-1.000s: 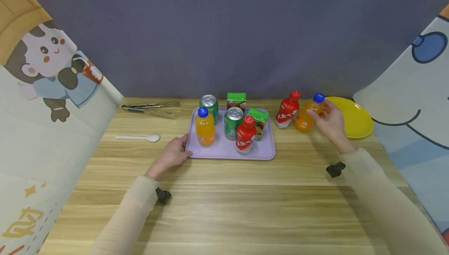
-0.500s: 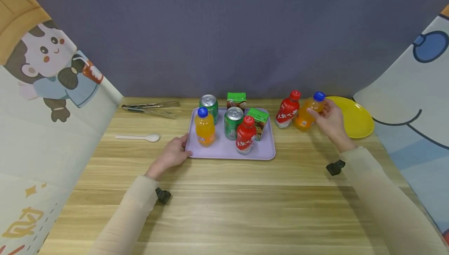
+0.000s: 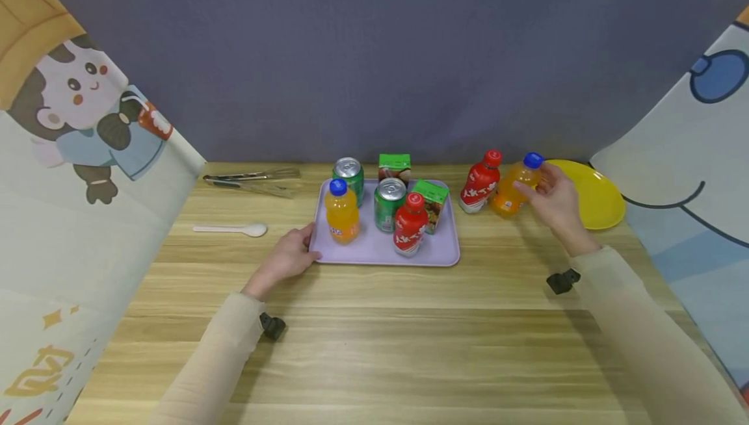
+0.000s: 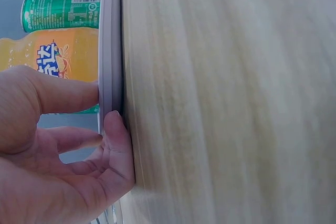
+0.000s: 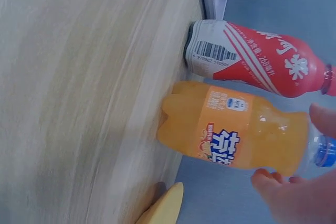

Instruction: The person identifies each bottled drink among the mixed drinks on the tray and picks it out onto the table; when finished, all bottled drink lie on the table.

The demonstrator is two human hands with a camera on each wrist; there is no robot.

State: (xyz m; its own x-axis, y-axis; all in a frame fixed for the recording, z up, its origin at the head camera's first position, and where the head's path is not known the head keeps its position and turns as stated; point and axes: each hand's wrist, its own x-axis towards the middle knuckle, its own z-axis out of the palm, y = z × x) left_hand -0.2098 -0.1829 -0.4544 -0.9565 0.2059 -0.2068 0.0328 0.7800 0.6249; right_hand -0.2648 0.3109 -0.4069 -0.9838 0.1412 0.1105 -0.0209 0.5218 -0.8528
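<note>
At its left end, the lilac tray is gripped by my left hand; the left wrist view shows thumb and fingers at its rim. My right hand holds an orange soda bottle near its neck, below the blue cap. Whether that bottle's base touches the table cannot be told. Close to its left stands a red-and-white bottle. Upright on the tray are another orange soda bottle, another red bottle, two green cans and a green-topped carton.
Another green-topped carton stands at the tray's back edge. Right of the bottles lies a yellow plate, partly behind my right hand. Metal tongs and a white spoon lie on the wooden table at left. A dark partition rises behind.
My right hand and the orange soda bottle it holds have shifted very slightly toward the back. My left hand and the tray have stayed in place.
</note>
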